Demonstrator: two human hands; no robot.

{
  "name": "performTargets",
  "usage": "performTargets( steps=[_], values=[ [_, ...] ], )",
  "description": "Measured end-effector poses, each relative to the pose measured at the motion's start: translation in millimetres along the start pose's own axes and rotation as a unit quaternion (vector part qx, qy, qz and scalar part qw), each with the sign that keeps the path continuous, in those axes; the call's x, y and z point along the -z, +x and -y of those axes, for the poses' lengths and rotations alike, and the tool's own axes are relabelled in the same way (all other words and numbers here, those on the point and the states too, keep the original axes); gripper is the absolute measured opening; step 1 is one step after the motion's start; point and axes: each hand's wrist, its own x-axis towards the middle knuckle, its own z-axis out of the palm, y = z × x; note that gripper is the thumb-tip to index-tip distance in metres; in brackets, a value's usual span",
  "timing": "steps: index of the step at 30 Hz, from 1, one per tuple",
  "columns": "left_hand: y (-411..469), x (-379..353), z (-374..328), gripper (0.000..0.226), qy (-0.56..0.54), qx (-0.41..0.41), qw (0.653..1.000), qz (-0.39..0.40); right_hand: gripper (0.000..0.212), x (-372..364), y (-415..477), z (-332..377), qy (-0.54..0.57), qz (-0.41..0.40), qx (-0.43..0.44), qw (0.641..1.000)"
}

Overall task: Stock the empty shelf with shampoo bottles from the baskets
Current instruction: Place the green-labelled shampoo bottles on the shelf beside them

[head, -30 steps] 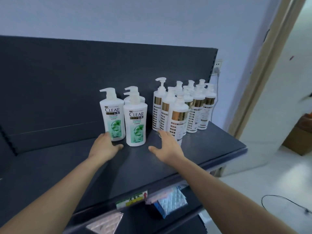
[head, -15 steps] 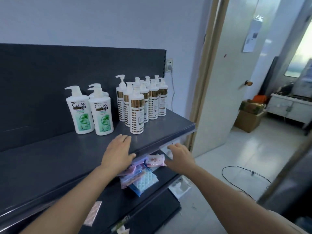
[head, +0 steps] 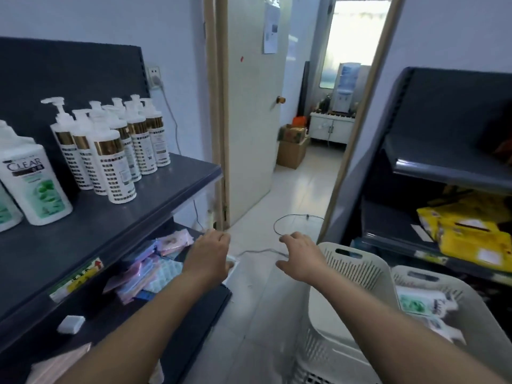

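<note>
On the dark shelf (head: 171,189) at the left stand white CLEAR shampoo bottles (head: 30,181) and several white pump bottles with gold bands (head: 110,162). Two cream plastic baskets sit low at the right: the nearer basket (head: 352,273) looks empty inside, the farther basket (head: 476,297) holds white and green shampoo bottles (head: 424,303). My left hand (head: 210,253) hovers in the aisle, fingers loosely curled, holding nothing. My right hand (head: 302,256) is spread beside the nearer basket's rim, also holding nothing.
Below the top shelf lie pastel packets (head: 149,264). A second dark shelving unit (head: 443,167) at the right holds yellow packs (head: 471,231). A cable (head: 282,225) lies on the tiled floor. An open door (head: 249,120) leads to a back room with cardboard boxes (head: 293,145).
My view has swung right, away from the shelf. Both hands left the shelf, dropped past its front edge and moved right toward the baskets, which have come into view.
</note>
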Motion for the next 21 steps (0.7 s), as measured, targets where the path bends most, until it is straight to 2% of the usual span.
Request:
performTargets(
  steps=[4, 14, 21],
  values=[
    [6.2, -17.5, -54.3, 0.055, -0.034, -0.051, 0.998, 0.024, 0.061, -0.6, -38.8, -52.4, 0.009, -0.01, -0.072, 0.997],
    [32.7, -61.6, -202.6, 0.054, -0.034, -0.19, 0.979, 0.069, 0.059, 2.3, -120.1, -187.8, 0.032, -0.009, -0.218, 0.975],
    [49.8, -91.4, -305.6, 0.052, -0.03, -0.23, 0.965, 0.119, 0.059, -3.1, -160.4, -284.5, 0.055, 0.027, -0.285, 0.956]
  ],
)
